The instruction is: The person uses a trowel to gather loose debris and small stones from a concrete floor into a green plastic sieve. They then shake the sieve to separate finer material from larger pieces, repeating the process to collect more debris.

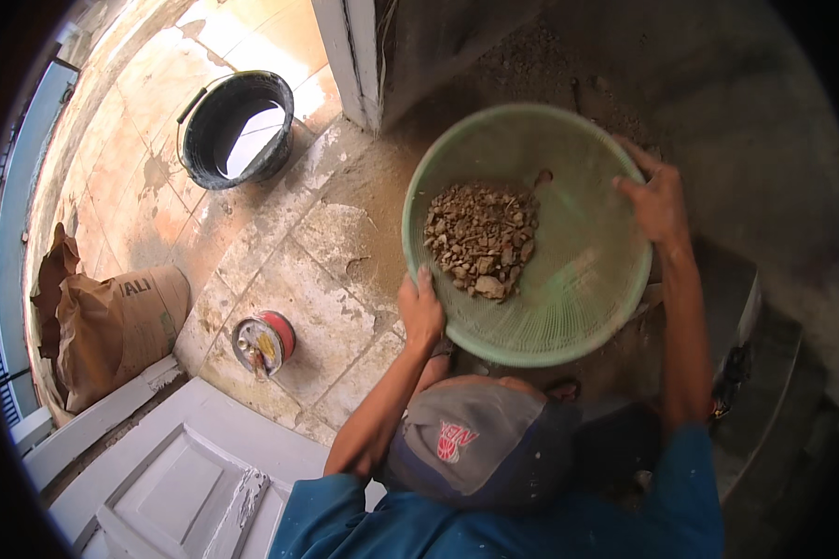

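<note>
A wide, round green plastic sieve (578, 307) is held up between my two hands. Its bottom carries a heap of brown gravel and small stones (480, 238), gathered toward the left side. My left hand (421, 309) grips the rim at the lower left, thumb on the outside edge facing up. On the upper right, my right hand (659, 200) clasps the rim, with the thumb over the inside; the other fingers are partly hidden behind it. Sandy ground (382, 200) shows beside the sieve on the left.
A black bucket (196, 154) holding liquid stands on the tiles at upper left. Nearer are a red-sided tin (278, 335) and a crumpled brown paper sack (135, 317). A white panelled door (172, 475) is at lower left, and a door frame post (352, 65) rises beyond the sieve.
</note>
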`<state>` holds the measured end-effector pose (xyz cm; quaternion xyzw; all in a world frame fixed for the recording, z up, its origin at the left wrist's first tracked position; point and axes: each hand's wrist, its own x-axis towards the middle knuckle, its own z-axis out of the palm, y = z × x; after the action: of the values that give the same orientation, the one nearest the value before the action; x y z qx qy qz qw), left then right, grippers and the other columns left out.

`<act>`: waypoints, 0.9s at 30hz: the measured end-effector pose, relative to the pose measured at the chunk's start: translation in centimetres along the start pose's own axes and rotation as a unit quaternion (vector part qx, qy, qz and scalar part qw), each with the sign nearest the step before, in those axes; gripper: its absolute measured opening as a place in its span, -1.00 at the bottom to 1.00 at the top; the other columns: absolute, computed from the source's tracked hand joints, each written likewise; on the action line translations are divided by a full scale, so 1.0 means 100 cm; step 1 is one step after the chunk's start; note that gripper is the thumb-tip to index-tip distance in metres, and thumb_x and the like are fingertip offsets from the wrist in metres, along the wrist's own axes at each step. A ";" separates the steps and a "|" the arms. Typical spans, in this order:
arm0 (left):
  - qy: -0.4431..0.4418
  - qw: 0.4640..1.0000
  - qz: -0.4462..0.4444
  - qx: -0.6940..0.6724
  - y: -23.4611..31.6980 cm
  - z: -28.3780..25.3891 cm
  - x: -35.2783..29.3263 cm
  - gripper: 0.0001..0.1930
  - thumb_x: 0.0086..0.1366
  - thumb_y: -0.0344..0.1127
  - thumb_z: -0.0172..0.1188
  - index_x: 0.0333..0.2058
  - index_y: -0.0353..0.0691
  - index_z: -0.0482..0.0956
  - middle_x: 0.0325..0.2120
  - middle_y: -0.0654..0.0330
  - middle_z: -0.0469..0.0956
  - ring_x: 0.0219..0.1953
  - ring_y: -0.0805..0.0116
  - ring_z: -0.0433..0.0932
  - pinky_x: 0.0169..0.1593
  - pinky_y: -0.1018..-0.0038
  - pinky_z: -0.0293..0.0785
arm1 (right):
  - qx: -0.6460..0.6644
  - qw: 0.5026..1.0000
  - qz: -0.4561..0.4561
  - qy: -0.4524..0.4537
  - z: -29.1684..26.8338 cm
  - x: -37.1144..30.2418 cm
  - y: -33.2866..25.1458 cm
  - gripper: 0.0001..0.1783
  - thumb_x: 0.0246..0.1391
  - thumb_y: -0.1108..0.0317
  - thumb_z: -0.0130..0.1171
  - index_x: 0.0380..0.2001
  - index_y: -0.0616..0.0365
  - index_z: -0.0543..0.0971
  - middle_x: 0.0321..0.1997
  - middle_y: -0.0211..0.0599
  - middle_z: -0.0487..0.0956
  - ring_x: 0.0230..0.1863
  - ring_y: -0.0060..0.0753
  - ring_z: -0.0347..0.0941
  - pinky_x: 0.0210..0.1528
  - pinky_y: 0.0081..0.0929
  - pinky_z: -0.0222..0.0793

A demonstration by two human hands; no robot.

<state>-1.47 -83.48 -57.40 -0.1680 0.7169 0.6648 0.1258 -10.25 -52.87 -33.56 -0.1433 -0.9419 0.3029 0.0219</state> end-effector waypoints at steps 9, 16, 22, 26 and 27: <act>0.003 0.998 -0.061 0.011 -0.003 0.005 0.008 -0.53 0.59 -0.06 -0.01 -0.09 -0.49 0.55 -0.35 -0.14 0.64 -0.31 0.09 0.59 -0.14 0.16 0.49 | -0.007 1.000 -0.009 0.003 0.001 -0.008 0.012 -0.37 0.08 0.57 0.20 0.29 0.15 0.60 0.10 0.04 0.71 0.10 -0.19 0.68 0.23 -0.25 0.54; 0.040 0.995 0.081 0.027 0.002 0.008 0.002 -0.56 0.59 -0.09 -0.06 -0.05 -0.44 0.56 -0.28 -0.22 0.65 -0.24 -0.14 0.65 -0.07 0.07 0.50 | -0.042 0.996 -0.069 0.039 -0.001 -0.009 0.015 -0.42 0.14 0.58 0.19 0.27 0.23 0.60 0.01 -0.02 0.74 -0.09 -0.31 0.71 0.05 -0.36 0.63; -0.024 0.997 -0.046 0.060 -0.013 0.006 -0.012 -0.53 0.60 -0.10 -0.10 0.13 -0.40 0.56 -0.04 -0.21 0.68 0.04 -0.13 0.67 0.15 0.14 0.49 | 0.193 0.980 0.036 -0.004 -0.001 -0.005 0.008 -0.39 0.09 0.61 0.20 0.27 0.27 0.59 0.14 0.04 0.70 0.10 -0.23 0.66 0.32 -0.25 0.48; 0.008 0.999 -0.044 0.004 -0.028 0.004 -0.015 -0.56 0.60 -0.10 -0.09 0.00 -0.41 0.57 -0.14 -0.28 0.67 -0.07 -0.21 0.66 0.01 0.07 0.50 | -0.090 0.992 -0.091 -0.011 0.003 -0.004 0.003 -0.41 0.16 0.59 0.16 0.31 0.28 0.55 0.09 0.01 0.72 -0.04 -0.27 0.71 0.07 -0.33 0.65; -0.010 0.999 -0.031 0.024 -0.030 0.003 -0.017 -0.56 0.60 -0.12 -0.10 0.05 -0.41 0.57 -0.08 -0.26 0.66 -0.01 -0.18 0.65 0.08 0.09 0.49 | -0.048 0.996 -0.077 -0.006 0.004 -0.004 0.002 -0.41 0.17 0.59 0.16 0.31 0.26 0.55 0.09 0.01 0.72 -0.04 -0.26 0.72 0.08 -0.32 0.65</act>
<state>1.28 -83.22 -59.45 -0.1806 0.7258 0.6447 0.1579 -9.91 -53.02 -33.95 -0.0696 -0.9636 0.2561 0.0321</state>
